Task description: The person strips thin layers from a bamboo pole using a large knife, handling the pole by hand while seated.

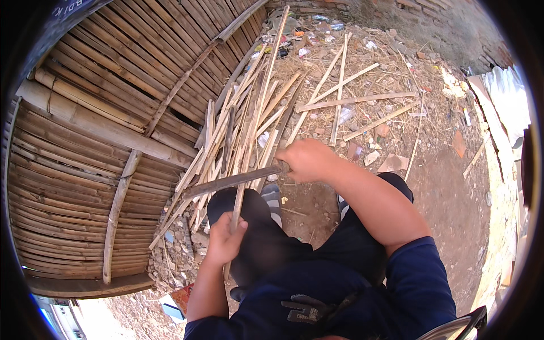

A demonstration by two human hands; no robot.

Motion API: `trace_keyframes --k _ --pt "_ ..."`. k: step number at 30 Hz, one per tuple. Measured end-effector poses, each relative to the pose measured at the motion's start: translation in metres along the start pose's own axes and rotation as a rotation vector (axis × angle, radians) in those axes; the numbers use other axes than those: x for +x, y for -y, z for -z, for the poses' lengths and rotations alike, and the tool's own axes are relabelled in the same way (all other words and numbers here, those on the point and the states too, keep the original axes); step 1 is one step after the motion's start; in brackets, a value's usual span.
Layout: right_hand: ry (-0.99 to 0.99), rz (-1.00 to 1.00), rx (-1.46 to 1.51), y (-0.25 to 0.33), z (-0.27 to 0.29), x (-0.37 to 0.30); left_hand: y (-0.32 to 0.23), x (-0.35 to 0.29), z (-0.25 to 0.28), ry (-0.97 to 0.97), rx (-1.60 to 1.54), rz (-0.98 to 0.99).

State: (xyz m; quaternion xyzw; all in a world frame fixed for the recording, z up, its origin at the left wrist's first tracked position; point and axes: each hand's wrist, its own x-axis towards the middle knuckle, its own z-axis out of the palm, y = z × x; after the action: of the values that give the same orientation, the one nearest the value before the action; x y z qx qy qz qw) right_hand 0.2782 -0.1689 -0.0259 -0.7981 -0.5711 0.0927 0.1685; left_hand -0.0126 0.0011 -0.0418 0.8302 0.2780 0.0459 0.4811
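Note:
My left hand (225,241) is closed around a long, pale strip of wood or bamboo (238,203). The strip slants up and away from my left thigh toward the pile. In my right hand (310,160) is the handle of a machete (224,183). Its long, dark blade points left and crosses the strip just beyond my left hand, above my left knee. Whether the edge bites into the strip I cannot tell.
A heap of long split strips (263,107) lies ahead, beside a slatted bamboo wall (85,187) on my left. Several loose strips (362,100) cross on the littered dirt ground (442,221). Broken tile pieces (394,164) lie ahead right; a brick wall (453,28) stands far back.

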Motion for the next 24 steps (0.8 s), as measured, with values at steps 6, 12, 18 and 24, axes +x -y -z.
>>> trace_keyframes --k 6,12,18,24 --pt "-0.229 -0.315 0.248 -0.061 0.005 0.009 -0.019 -0.003 -0.004 0.019 0.156 -0.097" --pt "-0.214 -0.140 0.214 -0.041 0.003 0.004 -0.003 -0.002 0.000 0.002 0.051 -0.053" --pt "-0.082 -0.095 0.144 -0.023 0.022 -0.003 0.013 -0.002 0.002 0.087 0.031 -0.171" --pt "-0.313 -0.223 0.304 -0.068 0.016 -0.001 0.016 -0.003 0.004 0.090 -0.072 -0.121"
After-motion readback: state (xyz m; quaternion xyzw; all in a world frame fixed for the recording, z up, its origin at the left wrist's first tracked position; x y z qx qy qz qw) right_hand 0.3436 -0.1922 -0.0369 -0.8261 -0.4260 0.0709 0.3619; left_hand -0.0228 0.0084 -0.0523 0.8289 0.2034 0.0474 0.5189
